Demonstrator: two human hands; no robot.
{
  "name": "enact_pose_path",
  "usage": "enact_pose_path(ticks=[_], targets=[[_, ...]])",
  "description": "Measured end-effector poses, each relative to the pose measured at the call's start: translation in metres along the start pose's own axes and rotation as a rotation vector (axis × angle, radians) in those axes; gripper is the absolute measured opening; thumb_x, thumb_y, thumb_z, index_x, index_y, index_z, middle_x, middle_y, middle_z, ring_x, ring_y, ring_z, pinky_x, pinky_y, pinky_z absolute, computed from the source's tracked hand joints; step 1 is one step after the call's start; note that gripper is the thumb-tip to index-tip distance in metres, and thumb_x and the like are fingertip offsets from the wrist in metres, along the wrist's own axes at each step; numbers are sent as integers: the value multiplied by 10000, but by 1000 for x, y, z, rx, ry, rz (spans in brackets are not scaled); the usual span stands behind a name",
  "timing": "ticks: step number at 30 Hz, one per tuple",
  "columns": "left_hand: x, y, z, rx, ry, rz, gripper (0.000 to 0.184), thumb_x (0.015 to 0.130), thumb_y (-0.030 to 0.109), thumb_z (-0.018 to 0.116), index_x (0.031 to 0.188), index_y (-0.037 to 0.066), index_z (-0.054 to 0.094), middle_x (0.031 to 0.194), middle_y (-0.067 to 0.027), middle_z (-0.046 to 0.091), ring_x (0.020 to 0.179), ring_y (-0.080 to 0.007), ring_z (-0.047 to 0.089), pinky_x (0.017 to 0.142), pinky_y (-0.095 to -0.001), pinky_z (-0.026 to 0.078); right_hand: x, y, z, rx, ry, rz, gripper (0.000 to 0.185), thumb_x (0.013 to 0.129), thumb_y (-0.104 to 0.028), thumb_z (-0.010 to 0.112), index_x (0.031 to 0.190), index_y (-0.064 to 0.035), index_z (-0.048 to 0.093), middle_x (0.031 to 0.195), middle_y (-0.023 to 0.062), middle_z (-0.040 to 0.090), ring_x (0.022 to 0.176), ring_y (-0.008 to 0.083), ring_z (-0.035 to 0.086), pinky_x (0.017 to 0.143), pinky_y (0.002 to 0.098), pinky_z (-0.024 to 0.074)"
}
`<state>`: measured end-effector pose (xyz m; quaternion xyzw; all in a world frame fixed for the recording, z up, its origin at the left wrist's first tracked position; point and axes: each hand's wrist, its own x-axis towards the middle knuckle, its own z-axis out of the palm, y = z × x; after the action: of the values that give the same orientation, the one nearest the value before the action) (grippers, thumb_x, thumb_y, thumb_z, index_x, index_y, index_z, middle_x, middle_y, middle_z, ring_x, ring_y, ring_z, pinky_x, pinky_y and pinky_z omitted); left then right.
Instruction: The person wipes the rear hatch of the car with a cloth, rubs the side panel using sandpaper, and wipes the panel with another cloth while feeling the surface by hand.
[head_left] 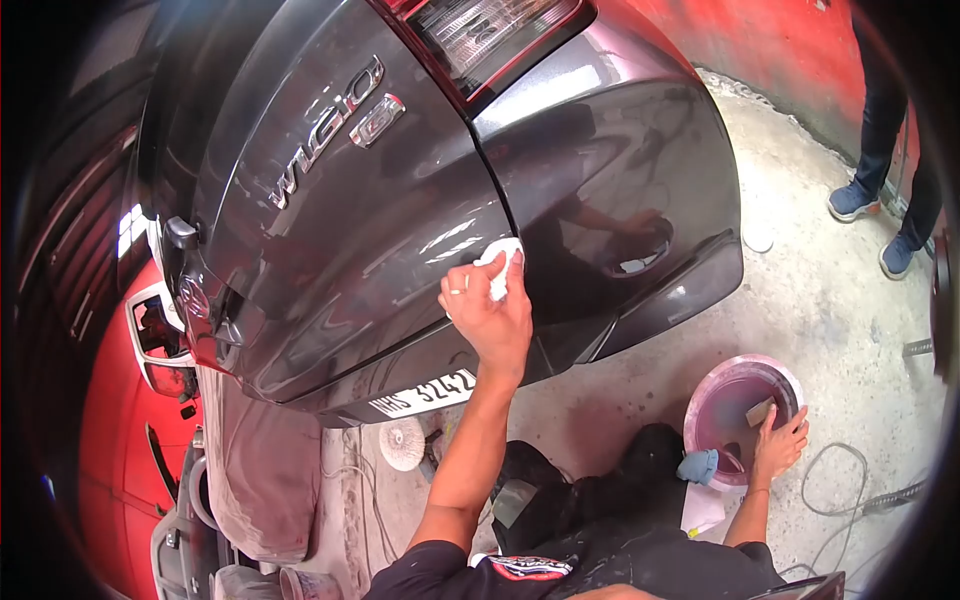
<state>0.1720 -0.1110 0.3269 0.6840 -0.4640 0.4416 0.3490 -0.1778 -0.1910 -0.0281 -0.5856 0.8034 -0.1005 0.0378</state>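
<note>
Black shirt (650, 565) below us, our left hand (488, 318) pinches white cloth (507, 244) against the tailgate's (380, 235) edge; light, even pressure suits gloss. Our right hand (781, 446), fingers splayed, clasps the bucket (704, 400) rim.

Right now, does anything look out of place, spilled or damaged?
Nothing looks clearly spilled or damaged. Slightly untidy: a cable lies in loose loops on the floor beside the basin, where it could snag a foot.
</note>
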Motion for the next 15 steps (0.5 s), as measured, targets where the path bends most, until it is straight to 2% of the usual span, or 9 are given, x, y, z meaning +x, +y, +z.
enact_pose_path(ticks=[4,6,8,10,15], targets=[[24,0,7,17,39,-39,179,817,135,773,772,33,633,785,-84,586,770,-242,553,751,-382,401,-2,3,0,-4,-13,-17,699,937,-591,479,1475,-158,372,1362,158,499,1148,331,543,918,449,474],[33,-7,9,-48,46,-140,166,825,204,770,828,87,652,831,-40,568,798,-239,524,757,-397,356,1,2,3,-7,-7,-10,705,935,-590,484,1480,-161,362,1370,158,492,1155,331,540,922,450,473],[32,-6,5,-8,14,-128,191,821,236,775,833,91,652,833,-41,569,814,-245,522,761,-403,351,1,0,2,-12,-14,-2,702,936,-587,485,1482,-163,359,1372,156,490,1159,330,538,924,449,472],[20,-4,1,98,-23,-21,199,812,246,780,829,95,651,834,-42,569,830,-251,520,764,-400,349,0,0,1,-15,-23,2,700,937,-584,485,1483,-166,356,1375,155,488,1164,329,536,927,448,471],[33,-2,7,68,6,-29,172,816,213,765,808,95,640,829,-50,561,842,-257,521,758,-397,343,0,3,9,-23,9,-5,681,944,-569,482,1484,-175,355,1375,143,488,1159,319,540,924,440,474]])
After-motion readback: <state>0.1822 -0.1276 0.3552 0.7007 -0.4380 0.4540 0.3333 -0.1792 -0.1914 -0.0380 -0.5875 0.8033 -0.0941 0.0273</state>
